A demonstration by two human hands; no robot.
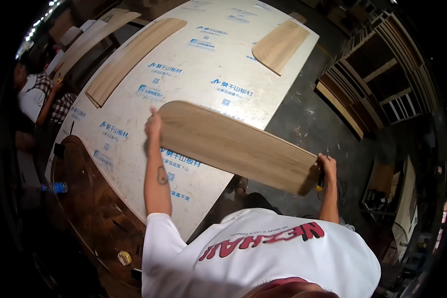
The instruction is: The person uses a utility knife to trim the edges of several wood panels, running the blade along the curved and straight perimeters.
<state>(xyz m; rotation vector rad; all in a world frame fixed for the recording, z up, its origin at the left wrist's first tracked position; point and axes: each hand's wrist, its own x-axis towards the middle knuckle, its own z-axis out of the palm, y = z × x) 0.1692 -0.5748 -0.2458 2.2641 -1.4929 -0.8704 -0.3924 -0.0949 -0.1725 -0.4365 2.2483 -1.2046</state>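
A long wood-grain board [238, 144] with a rounded far-left corner slants across in front of me, held at its two ends. My left hand [154, 123] is closed on the left end, over the white-covered table. At the opposite end, beyond the table's edge, my right hand [327, 166] grips the board with the fingers at its upper corner. A small yellow and black object [319, 187] shows just below that hand; its kind I cannot make out. The undersides of the board and some fingertips are hidden.
The large white table sheet [203, 67] with blue print carries wood-grain boards [136, 59] at the left and a shorter one [281, 45] far right. A dark brown table [87, 198] holds a yellow roll [124, 258] and bottle [58, 187]. A panel rack [377, 74] stands right; a co-worker [42, 94], left.
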